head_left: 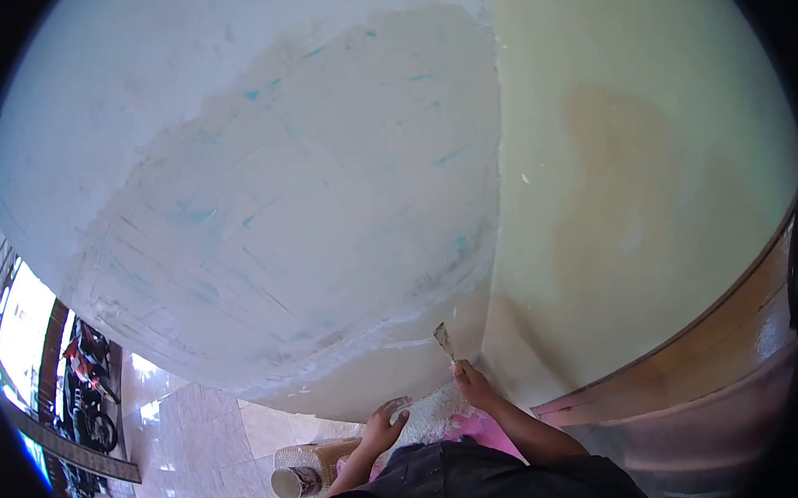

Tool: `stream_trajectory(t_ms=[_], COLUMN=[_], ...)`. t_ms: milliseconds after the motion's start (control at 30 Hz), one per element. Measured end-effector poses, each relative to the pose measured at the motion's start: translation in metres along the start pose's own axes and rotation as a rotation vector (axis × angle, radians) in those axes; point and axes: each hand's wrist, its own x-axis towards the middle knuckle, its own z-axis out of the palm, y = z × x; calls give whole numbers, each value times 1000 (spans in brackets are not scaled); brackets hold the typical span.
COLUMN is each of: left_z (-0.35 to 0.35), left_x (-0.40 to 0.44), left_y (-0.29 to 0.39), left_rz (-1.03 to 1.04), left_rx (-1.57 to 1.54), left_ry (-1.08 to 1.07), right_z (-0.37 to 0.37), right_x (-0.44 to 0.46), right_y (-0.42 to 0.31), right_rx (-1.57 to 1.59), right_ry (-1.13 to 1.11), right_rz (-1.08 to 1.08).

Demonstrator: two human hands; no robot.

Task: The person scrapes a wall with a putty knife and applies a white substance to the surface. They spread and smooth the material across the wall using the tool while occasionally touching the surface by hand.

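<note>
My right hand (473,384) is closed round the handle of a putty knife (443,338). Its stained blade points up at the lower part of the wall (348,184), near the inside corner; I cannot tell whether it touches. Lower and to the left, my left hand (385,429) is held close to the wall's bottom edge with its fingers bent. Something small and pale shows at its fingertips, too unclear to name. Grey-white filler with blue-green streaks covers much of the wall.
A yellowish wall (633,197) with a brown stain meets it on the right, above a brown baseboard (661,376). Below are a round container (295,483), a woven-looking box (328,457), pink material (489,433) and white debris (432,415). Motorcycles (90,396) stand far left beyond the tiled floor (195,427).
</note>
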Motion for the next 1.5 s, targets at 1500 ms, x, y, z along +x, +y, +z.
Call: stream_trajectory(t_ms=[1500], left_z=[-101], left_x=[-11], left_y=[-19], left_rz=[8], left_rx=[-792], left_ry=[195], right_z=[48], right_x=[37], right_y=[-222], right_rx=[17], right_ry=[2], right_rz=[-214])
